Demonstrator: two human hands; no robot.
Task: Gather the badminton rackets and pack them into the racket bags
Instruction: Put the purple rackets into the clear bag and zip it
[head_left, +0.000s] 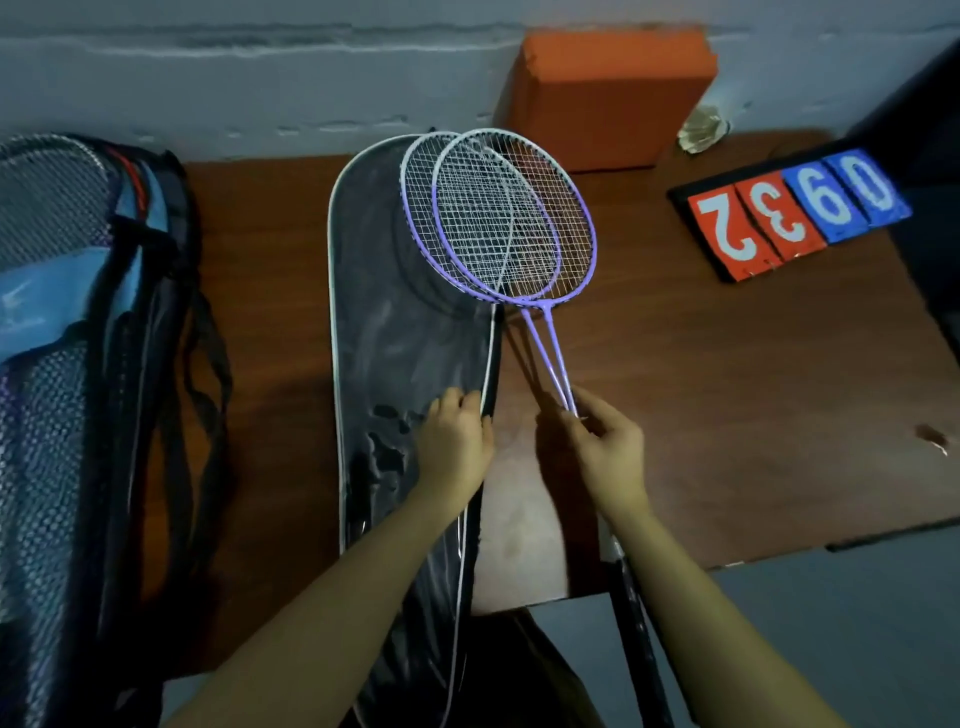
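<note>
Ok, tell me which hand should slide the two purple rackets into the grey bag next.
Right. The right hand already grips both shafts of the purple rackets, whose heads lie over the grey bag. The left hand grips the bag's open edge, so it likely holds it open.

Flip scoreboard, red cards 2 3, blue cards 9 0
</note>
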